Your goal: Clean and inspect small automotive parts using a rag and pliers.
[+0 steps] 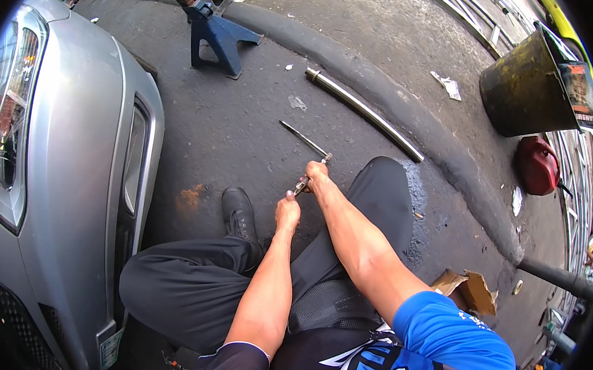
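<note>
My left hand (288, 213) grips the lower end of a short metal tool (300, 186), thumb laid along it. Just above, my right hand (317, 172) is closed around its upper part. Beyond my right fist the metal meets, at an angle, a slim metal rod (304, 138) that points up and to the left over the floor. The exact kind of tool cannot be made out, as my fingers cover much of it. Further off, a long shiny metal pipe (366, 112) lies on the dark floor.
A silver car's front bumper (138, 163) fills the left side. Ahead stands a blue jack stand (219, 43) beside a raised dark kerb (336, 59). To the right are a grimy bucket (525, 87), a red container (537, 166) and a torn cardboard box (477, 293).
</note>
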Motion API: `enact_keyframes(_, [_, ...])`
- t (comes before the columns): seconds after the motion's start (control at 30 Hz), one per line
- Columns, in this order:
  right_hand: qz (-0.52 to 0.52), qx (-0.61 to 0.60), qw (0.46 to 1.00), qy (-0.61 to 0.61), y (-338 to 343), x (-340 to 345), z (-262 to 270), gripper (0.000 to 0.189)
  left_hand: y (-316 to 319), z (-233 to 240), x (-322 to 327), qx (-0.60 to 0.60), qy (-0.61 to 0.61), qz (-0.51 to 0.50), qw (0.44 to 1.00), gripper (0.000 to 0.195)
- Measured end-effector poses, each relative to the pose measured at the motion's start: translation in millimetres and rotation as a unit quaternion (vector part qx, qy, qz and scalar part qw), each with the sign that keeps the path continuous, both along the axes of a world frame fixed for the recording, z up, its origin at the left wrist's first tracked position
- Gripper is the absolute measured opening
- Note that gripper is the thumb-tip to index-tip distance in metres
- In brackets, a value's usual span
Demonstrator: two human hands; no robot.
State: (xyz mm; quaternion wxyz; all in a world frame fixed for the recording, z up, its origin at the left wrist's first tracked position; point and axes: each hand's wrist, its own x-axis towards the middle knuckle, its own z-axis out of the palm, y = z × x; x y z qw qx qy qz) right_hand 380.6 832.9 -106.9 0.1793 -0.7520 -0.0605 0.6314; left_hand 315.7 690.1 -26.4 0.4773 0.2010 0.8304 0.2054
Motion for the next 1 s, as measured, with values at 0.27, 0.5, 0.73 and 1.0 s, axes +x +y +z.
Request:
enact_keyframes(0.27, [0.031,-0.005,0.999,0.013,-23.0,-30.8,23.3,0.026,-17.1,-12.2,-32.4,0.000,-0.287,0.311,0.906,0.055])
enact_keyframes(0.5, [0.067,0.024,0.997,-0.005,-17.4,6.0,40.6,0.026,19.3,-8.6,-24.8,-0.006,0.078,-0.022,0.997,0.063])
enact_keyframes(0.73, [0.273,0.163,0.945,0.079,-48.9,3.3,142.8,0.047,89.8,61.7,-57.4,0.273,-0.188,0.190,0.924,0.055])
enact_keyframes(1.0, [0.398,0.272,0.876,0.003,-60.2,9.7,166.2,0.068,93.4,80.0,-54.0,0.374,-0.296,0.252,0.842,0.024])
